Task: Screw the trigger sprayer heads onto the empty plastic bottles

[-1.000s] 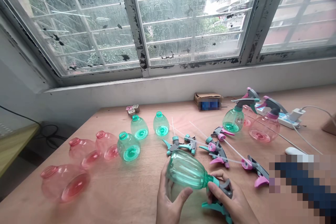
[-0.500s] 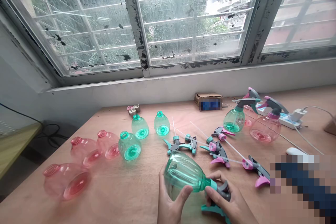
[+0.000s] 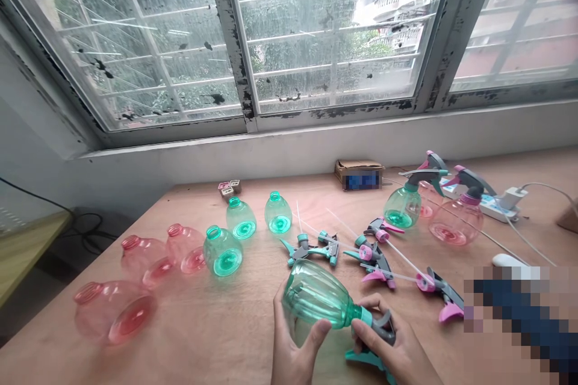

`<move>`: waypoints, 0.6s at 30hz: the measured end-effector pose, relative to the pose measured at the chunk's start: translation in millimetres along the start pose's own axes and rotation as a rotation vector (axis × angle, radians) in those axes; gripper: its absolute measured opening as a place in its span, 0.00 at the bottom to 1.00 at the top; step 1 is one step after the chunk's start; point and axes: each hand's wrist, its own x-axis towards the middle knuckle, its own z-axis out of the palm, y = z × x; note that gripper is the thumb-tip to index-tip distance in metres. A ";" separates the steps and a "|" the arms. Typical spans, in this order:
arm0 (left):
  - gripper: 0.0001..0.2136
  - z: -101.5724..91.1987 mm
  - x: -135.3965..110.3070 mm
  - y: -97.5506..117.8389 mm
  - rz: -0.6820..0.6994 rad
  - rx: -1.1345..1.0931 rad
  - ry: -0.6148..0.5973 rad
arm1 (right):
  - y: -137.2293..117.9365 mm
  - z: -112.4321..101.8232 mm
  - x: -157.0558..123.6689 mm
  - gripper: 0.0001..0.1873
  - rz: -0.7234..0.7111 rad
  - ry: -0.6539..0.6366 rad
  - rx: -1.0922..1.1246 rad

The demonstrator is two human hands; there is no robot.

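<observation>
My left hand [image 3: 295,349] wraps around the body of a clear green spray bottle [image 3: 316,296] that lies tilted, base pointing away from me. Its neck carries a grey and teal trigger sprayer head [image 3: 379,331], and my right hand [image 3: 397,358] grips that head with the fingers curled round it. Both hands sit at the near edge of the wooden table [image 3: 217,325].
Three empty green bottles [image 3: 222,251] and three pink bottles [image 3: 112,316] lie to the left. Loose sprayer heads with tubes [image 3: 374,258] lie ahead. Two assembled bottles, one green [image 3: 401,204] and one pink [image 3: 456,216], stand at right near a power strip [image 3: 497,201]. A small cardboard box [image 3: 359,173] sits by the wall.
The green bottle and both hands have shifted slightly left and down; the grip on bottle and sprayer head stays the same.
</observation>
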 end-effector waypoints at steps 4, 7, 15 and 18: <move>0.41 -2.5 2.3 -4.6 -0.009 0.035 -0.001 | -2.3 0.1 0.1 0.22 -0.007 0.003 0.026; 0.42 -3.1 4.1 -12.6 0.065 0.088 0.011 | -6.3 0.9 0.6 0.24 -0.006 0.059 0.096; 0.40 -4.2 5.7 -23.6 0.038 0.098 0.003 | -5.3 3.0 0.8 0.24 -0.009 0.109 0.136; 0.39 -3.7 5.8 -21.3 0.043 0.095 0.024 | -6.1 2.5 0.4 0.23 -0.025 0.103 0.084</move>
